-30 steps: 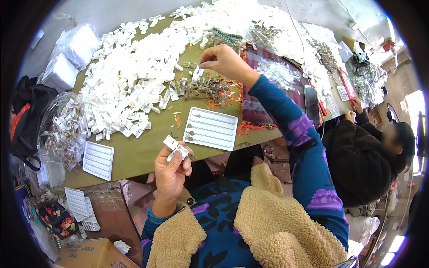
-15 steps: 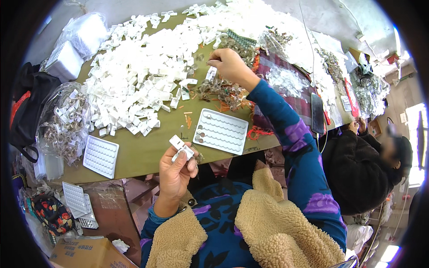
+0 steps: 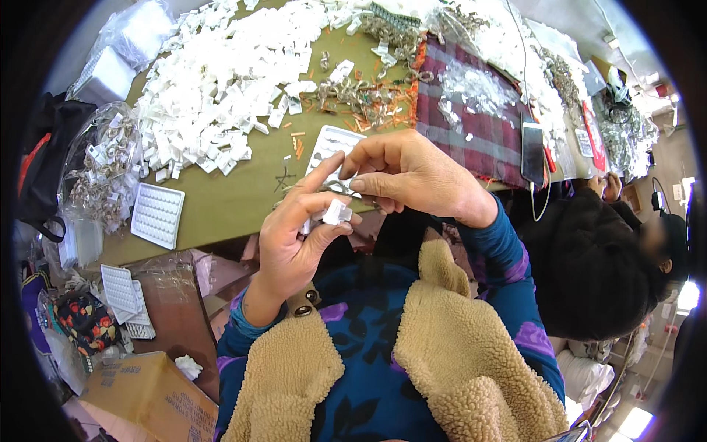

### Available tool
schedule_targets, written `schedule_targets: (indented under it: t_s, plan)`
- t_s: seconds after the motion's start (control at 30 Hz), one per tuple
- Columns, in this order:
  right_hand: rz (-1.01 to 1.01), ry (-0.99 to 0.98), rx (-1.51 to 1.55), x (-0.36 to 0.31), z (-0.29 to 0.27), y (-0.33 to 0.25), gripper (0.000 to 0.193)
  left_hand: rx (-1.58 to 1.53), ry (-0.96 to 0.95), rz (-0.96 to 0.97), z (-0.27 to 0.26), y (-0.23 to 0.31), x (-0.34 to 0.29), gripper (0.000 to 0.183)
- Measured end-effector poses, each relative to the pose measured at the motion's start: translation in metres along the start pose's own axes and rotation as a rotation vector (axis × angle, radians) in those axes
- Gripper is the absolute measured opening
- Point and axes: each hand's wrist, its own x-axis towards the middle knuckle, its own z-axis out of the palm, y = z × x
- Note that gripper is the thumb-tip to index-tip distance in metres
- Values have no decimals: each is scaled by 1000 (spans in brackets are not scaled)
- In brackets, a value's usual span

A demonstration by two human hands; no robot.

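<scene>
My left hand (image 3: 291,232) is closed around a small white plastic piece (image 3: 337,212), which shows between thumb and fingers. Just right of it, my right hand (image 3: 423,175) has its thumb and fingertips pinched together. Whatever it pinches is too small to make out. Both hands are close together above the table's near edge. Behind them lies a white tray (image 3: 322,142) with rows of round hollows, partly hidden by the fingers. A tangle of small brownish metal parts (image 3: 361,99) and orange scraps lies beyond the tray.
A large heap of white plastic pieces (image 3: 213,81) covers the table's left and back. Another white tray (image 3: 157,215) and a clear bag of parts (image 3: 103,173) lie left. To the right are a plaid cloth (image 3: 460,110), a phone (image 3: 532,151) and a person in black (image 3: 585,265).
My right hand has come back from the metal parts to meet my left hand, which has risen slightly. The view has shifted a little. The left hand still holds the white piece.
</scene>
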Motion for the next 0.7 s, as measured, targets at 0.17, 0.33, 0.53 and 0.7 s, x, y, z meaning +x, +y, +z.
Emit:
schedule_targets:
  t_s: [0.17, 0.33, 0.53, 0.7]
  plan:
    - [64, -13, 180, -7, 2, 9, 20, -173, 150, -204, 12, 0, -8, 24]
    - [153, -50, 323, 2, 2, 26, 24, -385, 142, -320, 11, -7, -14, 27]
    - [-50, 199, 480, 0, 16, 47, 20, -467, 239, -349, 13, -18, -16, 27]
    - [-75, 383, 315, -10, 41, 64, 17, -411, 299, -335, 12, -21, -14, 25]
